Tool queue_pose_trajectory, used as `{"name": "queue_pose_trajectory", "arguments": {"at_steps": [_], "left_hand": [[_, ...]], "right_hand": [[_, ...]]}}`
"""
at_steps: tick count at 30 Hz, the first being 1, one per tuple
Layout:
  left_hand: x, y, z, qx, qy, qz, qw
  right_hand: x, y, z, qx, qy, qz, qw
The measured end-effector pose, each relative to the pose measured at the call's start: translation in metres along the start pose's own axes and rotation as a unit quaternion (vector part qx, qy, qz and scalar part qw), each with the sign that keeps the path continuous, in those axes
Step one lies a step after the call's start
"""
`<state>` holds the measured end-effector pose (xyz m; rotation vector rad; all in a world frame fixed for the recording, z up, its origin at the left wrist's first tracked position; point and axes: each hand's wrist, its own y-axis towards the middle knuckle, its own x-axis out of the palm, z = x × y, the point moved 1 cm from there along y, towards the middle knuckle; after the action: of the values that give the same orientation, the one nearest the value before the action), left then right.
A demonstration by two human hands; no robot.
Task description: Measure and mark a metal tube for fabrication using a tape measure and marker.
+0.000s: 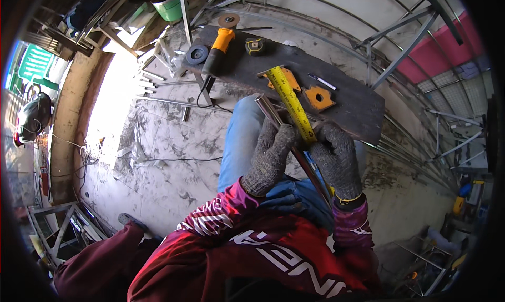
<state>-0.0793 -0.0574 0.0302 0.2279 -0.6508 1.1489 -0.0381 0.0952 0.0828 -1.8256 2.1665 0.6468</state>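
In a grey knitted glove, my left hand (pixel 271 157) is closed around a shiny metal tube (pixel 269 111) that slants across my lap. My right hand (pixel 336 162), gloved the same way, grips a yellow tape measure blade (pixel 291 102) stretched out beside the tube. The blade's far end reaches over a dark bench (pixel 352 89), by an orange welding magnet (pixel 288 80). A second orange magnet (pixel 319 98) with a round hole lies closer, near a marker pen (pixel 322 81). Beyond sit a yellow-and-black tape measure (pixel 255 46) and a yellow angle grinder (pixel 221 44).
Discs (pixel 198 54) lie at the bench's left end. A black cable (pixel 184 159) crosses the tiled floor. Metal framing (pixel 405 47) rises at the far right. Someone's maroon-clothed body (pixel 100 265) is close at lower left; a green bucket (pixel 169 8) stands at the back.
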Motion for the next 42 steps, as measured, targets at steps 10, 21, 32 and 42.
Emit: {"name": "queue_pose_trajectory", "arguments": {"at_steps": [10,21,32,42], "left_hand": [[0.007,-0.005,-0.002,0.001,0.005,-0.033,0.999],[-0.01,-0.004,-0.01,-0.011,0.059,0.003,0.998],[-0.021,0.006,-0.015,0.006,0.076,-0.01,0.997],[-0.017,0.006,-0.008,-0.043,0.072,-0.036,0.996]], "right_hand": [[-0.002,0.007,-0.003,0.033,-0.057,-0.067,0.996],[0.009,0.004,0.007,-0.053,-0.043,-0.039,0.997],[0.018,0.002,0.015,0.015,-0.028,-0.049,0.998],[0.02,0.003,0.017,-0.004,-0.011,-0.039,0.999]]}}
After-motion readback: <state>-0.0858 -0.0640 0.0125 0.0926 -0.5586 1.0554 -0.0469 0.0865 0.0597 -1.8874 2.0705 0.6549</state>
